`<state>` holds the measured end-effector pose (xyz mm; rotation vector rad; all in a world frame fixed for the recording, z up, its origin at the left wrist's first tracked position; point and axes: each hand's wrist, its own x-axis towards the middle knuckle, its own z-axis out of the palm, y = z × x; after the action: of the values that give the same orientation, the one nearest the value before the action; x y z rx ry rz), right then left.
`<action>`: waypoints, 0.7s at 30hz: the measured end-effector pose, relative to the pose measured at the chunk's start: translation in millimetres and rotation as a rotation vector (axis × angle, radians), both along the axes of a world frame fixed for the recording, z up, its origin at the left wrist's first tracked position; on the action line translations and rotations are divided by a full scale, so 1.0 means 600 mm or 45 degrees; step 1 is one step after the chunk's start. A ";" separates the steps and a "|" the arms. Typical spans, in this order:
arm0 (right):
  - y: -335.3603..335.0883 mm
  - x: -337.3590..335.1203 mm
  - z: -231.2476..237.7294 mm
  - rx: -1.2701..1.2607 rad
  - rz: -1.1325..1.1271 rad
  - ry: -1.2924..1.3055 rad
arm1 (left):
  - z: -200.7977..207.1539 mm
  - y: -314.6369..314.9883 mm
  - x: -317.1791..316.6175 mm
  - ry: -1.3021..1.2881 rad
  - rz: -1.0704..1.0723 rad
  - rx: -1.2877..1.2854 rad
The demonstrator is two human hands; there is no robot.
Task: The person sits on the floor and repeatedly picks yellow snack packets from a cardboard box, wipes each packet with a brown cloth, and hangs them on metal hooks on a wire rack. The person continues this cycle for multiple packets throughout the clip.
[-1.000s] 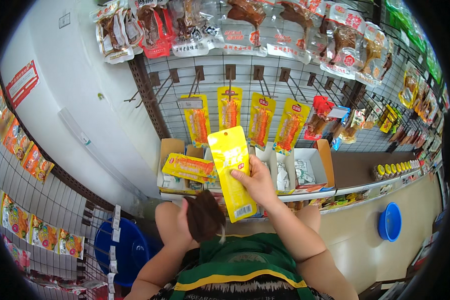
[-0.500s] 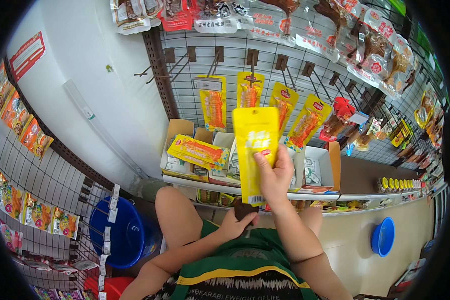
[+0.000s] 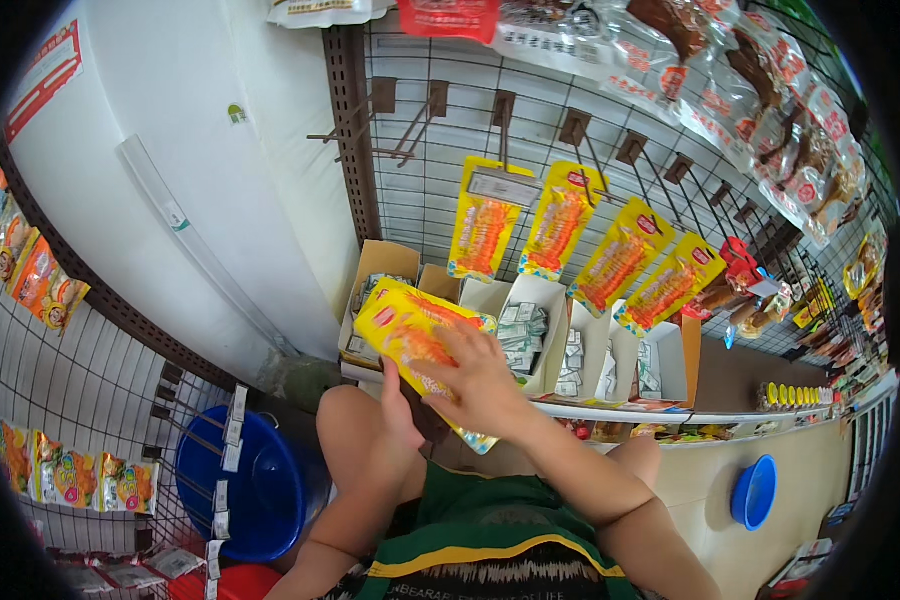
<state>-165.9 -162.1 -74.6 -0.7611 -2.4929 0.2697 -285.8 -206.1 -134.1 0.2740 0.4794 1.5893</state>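
A yellow snack packet (image 3: 410,340), showing orange-red pieces on its front, slants in front of the boxes between my hands. My left hand (image 3: 398,412) grips its near left edge, thumb up. Across its face lies my right hand (image 3: 480,378), fingers spread over it; its underside is hidden. Another yellow packet (image 3: 445,308) shows behind it, over the open boxes. A dark brown thing (image 3: 433,425) shows partly beside my left hand; I cannot make out what it is. Several like packets (image 3: 486,238) hang on hooks above.
Open cardboard boxes (image 3: 665,368) with small packets line the shelf. Bare hooks (image 3: 410,130) stick out of the wire grid at upper left. Large bagged meats (image 3: 760,110) hang at upper right. A blue bucket (image 3: 275,480) stands left, a blue basin (image 3: 755,492) right.
The yellow packet my right hand held up back-side out is no longer seen that way. My left hand has risen from my lap, and both hands now meet on a front-facing packet. The view has shifted.
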 end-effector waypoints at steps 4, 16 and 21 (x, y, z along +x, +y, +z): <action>0.075 -0.011 -0.043 -0.487 -0.090 0.052 | -0.038 0.075 -0.058 -0.002 -0.011 -0.055; 0.276 -0.045 -0.159 -0.378 0.100 -0.208 | -0.060 0.119 -0.094 -0.057 0.256 -0.653; 0.226 -0.023 -0.111 -0.433 0.097 -0.221 | -0.075 0.135 -0.082 -0.043 0.140 -0.774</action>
<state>-179.7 -26.3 -141.3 -0.8541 -2.6789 0.6962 -335.2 -125.2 -179.4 -0.2444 0.9333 1.4739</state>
